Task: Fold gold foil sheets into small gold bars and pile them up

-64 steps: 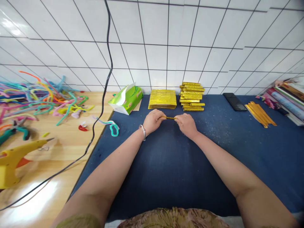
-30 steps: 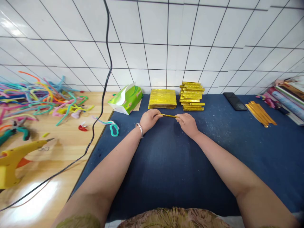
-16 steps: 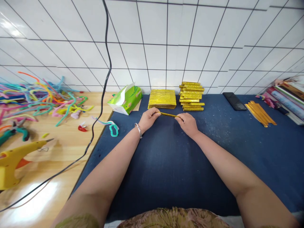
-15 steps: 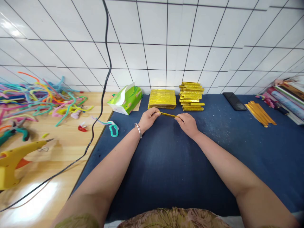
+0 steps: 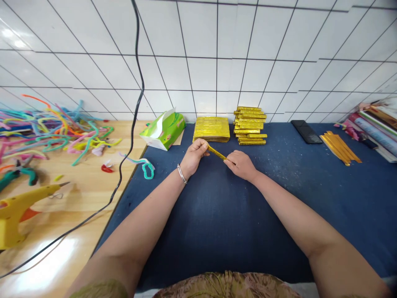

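Craft workshop bench. Evidence: white tiled wall (image 5: 204, 41) behind; worktop (image 5: 77, 198) of pale wood at left, carrying a yellow glue gun (image 5: 21, 205) and a heap of coloured pipe cleaners (image 5: 52, 128); blue felt mat (image 5: 217, 207) with stacks of gold foil paper (image 5: 212, 129) (centre, top edge).

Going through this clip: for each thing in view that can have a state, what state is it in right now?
gold strip: folded narrow, pinched at both ends, tilted
left hand: shut on the strip's far end
right hand: shut on its near end
gold sheets: flat, stacked
folded gold strips: piled high
tissue pack: torn open
glue gun: lying idle
phone: screen dark
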The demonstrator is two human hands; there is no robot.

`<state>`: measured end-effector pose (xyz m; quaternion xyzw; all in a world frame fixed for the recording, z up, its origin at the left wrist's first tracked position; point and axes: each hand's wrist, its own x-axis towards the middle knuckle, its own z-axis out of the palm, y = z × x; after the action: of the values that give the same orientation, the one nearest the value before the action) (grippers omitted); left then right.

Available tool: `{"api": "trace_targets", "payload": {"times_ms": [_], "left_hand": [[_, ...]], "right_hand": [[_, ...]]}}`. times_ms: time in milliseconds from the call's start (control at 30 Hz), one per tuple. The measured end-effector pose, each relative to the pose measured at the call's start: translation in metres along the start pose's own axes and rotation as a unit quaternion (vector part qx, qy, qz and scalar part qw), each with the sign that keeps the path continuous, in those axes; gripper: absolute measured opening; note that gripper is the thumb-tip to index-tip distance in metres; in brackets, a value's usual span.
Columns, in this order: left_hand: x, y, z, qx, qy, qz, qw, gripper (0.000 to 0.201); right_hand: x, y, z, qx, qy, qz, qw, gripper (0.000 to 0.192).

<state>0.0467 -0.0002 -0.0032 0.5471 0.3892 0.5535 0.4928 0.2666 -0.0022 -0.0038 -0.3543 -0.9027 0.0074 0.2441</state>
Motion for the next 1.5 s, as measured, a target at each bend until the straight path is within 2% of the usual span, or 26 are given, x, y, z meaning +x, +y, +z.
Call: {"api": "trace_targets", "payload": {"times_ms": [267, 433, 567, 667, 767, 867, 967, 1167, 1300, 1500], "left_hand": [[-0.002, -0.001, 0.006, -0.047, 0.021, -0.016, 0.999, 0.018], [-0.001, -0.001, 0.003, -0.071, 0.025, -0.015, 0.997, 0.019], [0.001, -0.002, 0.0, -0.049, 0.043, -0.019, 0.998, 0.022], [0.002, -0.005, -0.001, -0.015, 0.043, -0.018, 0.999, 0.024], [0.002, -0.006, -0.002, 0.049, 0.014, -0.008, 0.999, 0.024], [0.002, -0.005, -0.002, 0.108, -0.033, 0.003, 0.994, 0.025], [0.001, -0.001, -0.001, 0.144, -0.072, 0.006, 0.987, 0.025], [-0.003, 0.009, 0.0, 0.197, -0.149, 0.018, 0.969, 0.029], [-0.003, 0.012, 0.001, 0.186, -0.163, 0.042, 0.968, 0.029], [0.0, 0.006, -0.002, 0.198, -0.144, 0.062, 0.968, 0.029]], "right_hand": [[0.003, -0.011, -0.007, 0.001, 0.014, -0.006, 1.0, 0.034], [0.001, -0.011, -0.003, -0.018, 0.011, 0.004, 1.0, 0.035], [0.0, -0.007, 0.0, 0.016, 0.031, 0.043, 0.998, 0.035], [0.0, -0.003, -0.002, 0.091, 0.082, 0.106, 0.987, 0.034], [0.0, 0.002, -0.006, 0.172, 0.135, 0.174, 0.96, 0.034], [0.0, 0.005, -0.008, 0.234, 0.16, 0.223, 0.933, 0.035], [-0.001, 0.008, -0.008, 0.271, 0.167, 0.243, 0.916, 0.035], [-0.001, 0.01, -0.005, 0.3, 0.171, 0.261, 0.901, 0.034], [0.0, 0.012, -0.003, 0.308, 0.168, 0.268, 0.897, 0.035], [0.0, 0.015, 0.0, 0.309, 0.16, 0.26, 0.901, 0.036]]}}
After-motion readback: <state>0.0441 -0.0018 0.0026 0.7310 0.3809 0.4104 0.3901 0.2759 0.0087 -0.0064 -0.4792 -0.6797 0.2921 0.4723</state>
